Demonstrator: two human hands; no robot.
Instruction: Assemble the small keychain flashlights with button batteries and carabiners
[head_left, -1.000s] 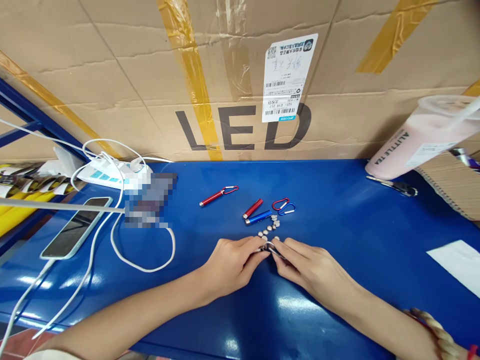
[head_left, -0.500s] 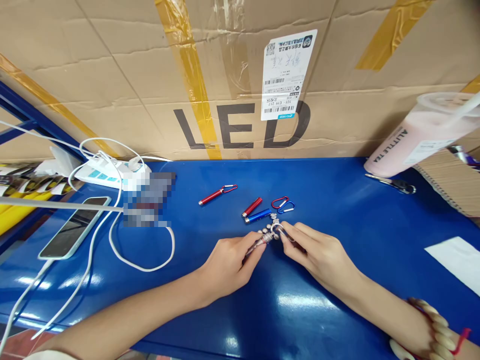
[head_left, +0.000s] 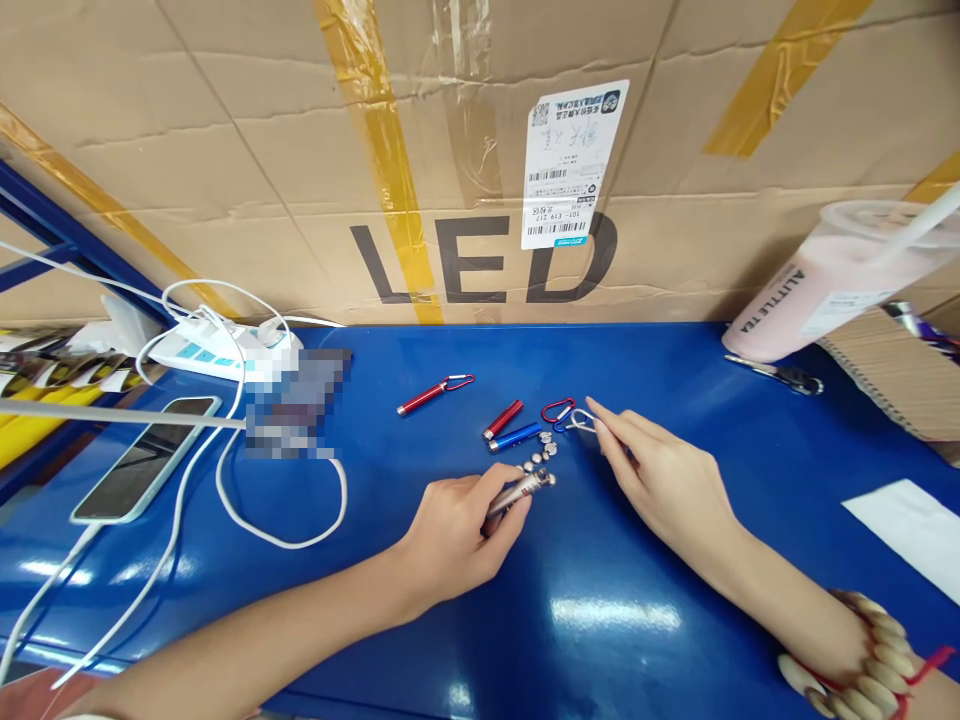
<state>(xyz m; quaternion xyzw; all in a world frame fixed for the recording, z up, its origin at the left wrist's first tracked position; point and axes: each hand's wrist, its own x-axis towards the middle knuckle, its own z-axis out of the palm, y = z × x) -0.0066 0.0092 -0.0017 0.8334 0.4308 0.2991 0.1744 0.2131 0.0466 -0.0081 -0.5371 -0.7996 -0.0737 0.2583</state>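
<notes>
My left hand (head_left: 469, 525) is closed around a silver mini flashlight (head_left: 521, 489), its end pointing to the right. My right hand (head_left: 656, 465) pinches a silver carabiner (head_left: 582, 421) by its near end, over the blue carabiner (head_left: 562, 426) and beside the red carabiner (head_left: 556, 409). Several button cells (head_left: 537, 459) lie just beyond the silver flashlight. Past them rest a blue mini flashlight (head_left: 516, 437) and a red one (head_left: 503, 419). Farther left is another red flashlight (head_left: 421, 398) with a red carabiner (head_left: 460, 380) attached.
A cardboard box (head_left: 270, 170) stands behind the blue tabletop (head_left: 645, 360). At left are a phone (head_left: 146, 460), white cables and a power strip (head_left: 196, 350). A pink drink cup (head_left: 802, 290), keys (head_left: 780, 374) and white paper (head_left: 911, 530) are at right.
The silver carabiner has come apart from the silver flashlight. My right hand has carried it away, up and to the right, while my left hand stays almost in place with the flashlight.
</notes>
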